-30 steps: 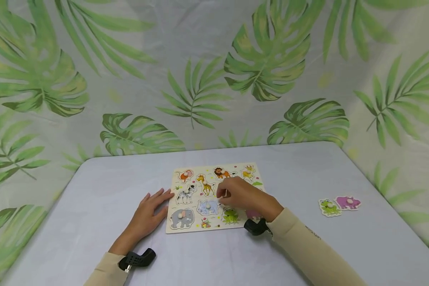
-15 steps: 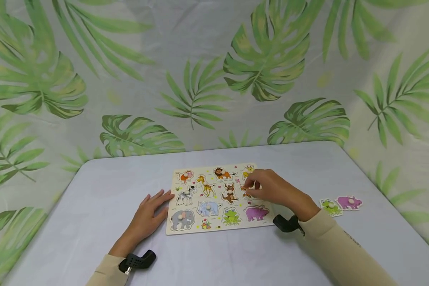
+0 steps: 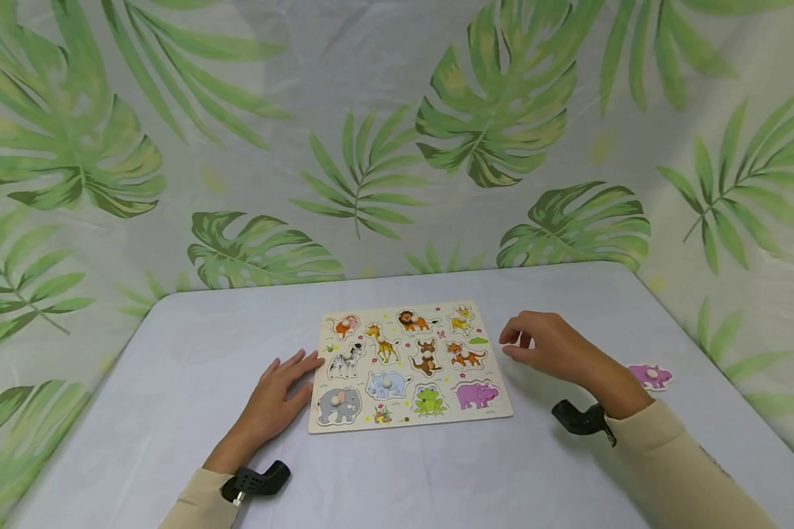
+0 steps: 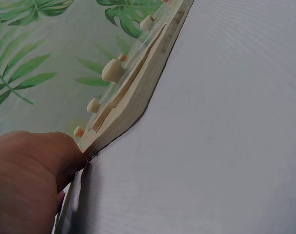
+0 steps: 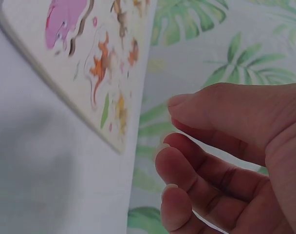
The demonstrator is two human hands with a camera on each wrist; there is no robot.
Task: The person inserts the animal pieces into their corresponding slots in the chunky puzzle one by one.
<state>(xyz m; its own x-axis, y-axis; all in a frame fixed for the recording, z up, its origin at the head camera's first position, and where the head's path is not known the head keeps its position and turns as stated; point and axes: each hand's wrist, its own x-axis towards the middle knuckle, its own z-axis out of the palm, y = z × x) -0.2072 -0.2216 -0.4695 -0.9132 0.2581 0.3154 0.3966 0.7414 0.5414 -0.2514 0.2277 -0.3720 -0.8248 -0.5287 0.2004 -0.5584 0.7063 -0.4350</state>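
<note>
A wooden animal knob puzzle board [image 3: 397,428] lies flat on the table, with knobbed animal pieces in most of its recesses. My left hand [image 3: 276,393] touches the board's left edge with relaxed fingers, and in the left wrist view its thumb [image 4: 65,151] meets the board's side. Just right of the board my right hand [image 3: 556,349] is held above the table, fingers loosely bent, thumb and fingertips apart, nothing between them. The frog recess [image 3: 428,400] and the hippo recess [image 3: 476,395] show pictures without knobs. A loose purple hippo piece [image 3: 651,376] lies beyond my right wrist.
The white-covered table [image 3: 192,367] extends around the board. Behind it hangs a leaf-patterned cloth [image 3: 370,169]. Dark wrist cameras are worn on the left wrist [image 3: 254,481] and the right wrist [image 3: 578,419].
My right hand has moved right, from over the middle of the board, past the tiger piece, to beyond its right edge. The loose frog piece is now hidden behind it. My left hand stays put.
</note>
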